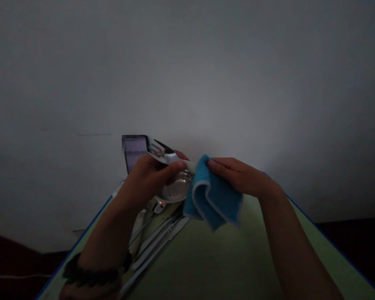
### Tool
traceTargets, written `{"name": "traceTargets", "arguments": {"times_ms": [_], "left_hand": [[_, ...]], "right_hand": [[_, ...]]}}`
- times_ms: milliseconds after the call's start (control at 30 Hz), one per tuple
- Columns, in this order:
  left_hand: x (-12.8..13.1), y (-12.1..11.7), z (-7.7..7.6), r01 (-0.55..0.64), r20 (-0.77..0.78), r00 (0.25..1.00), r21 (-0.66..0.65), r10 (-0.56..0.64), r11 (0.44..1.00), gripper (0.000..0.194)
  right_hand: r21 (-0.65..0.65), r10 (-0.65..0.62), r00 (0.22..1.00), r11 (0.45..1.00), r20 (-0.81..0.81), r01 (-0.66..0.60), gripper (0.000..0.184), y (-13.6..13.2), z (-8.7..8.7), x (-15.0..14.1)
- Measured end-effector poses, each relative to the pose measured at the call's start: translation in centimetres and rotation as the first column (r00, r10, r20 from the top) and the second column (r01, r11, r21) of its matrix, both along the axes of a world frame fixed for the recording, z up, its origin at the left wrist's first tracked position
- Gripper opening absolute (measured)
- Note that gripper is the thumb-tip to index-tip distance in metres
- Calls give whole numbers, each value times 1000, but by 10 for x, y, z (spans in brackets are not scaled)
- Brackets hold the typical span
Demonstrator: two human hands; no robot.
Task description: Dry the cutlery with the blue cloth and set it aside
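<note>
Gripping fork point(171, 157) in closed left hand point(153, 173), blue cloth point(221, 196) in closed right hand point(239, 173), phone screen point(136, 151) text illegible

Dim light, grey wall point(206, 75), blue-edged green table point(237, 262)

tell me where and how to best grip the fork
Grip the fork by its pale handle near the tines, likely best from the left, as the left hand does: the tines point up-left beyond that grip, and the cloth covers the handle's right part.
</note>
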State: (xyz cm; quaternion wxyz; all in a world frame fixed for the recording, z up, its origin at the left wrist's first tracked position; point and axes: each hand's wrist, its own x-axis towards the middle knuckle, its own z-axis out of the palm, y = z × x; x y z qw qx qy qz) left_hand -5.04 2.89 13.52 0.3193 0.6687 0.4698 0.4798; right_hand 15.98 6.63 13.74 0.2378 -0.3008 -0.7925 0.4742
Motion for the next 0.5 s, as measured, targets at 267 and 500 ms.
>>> {"name": "traceTargets", "arguments": {"times_ms": [267,500], "left_hand": [[-19,5,0,-148,262,952,-68,161,987,23],[-12,2,4,23,306,952,-118,14,993,30]], "right_hand": [[-200,-307,792,951,-527,236,39,26,-17,-1],[-466,-437,646,874,-626,140,49,54,-41,-15]]}}
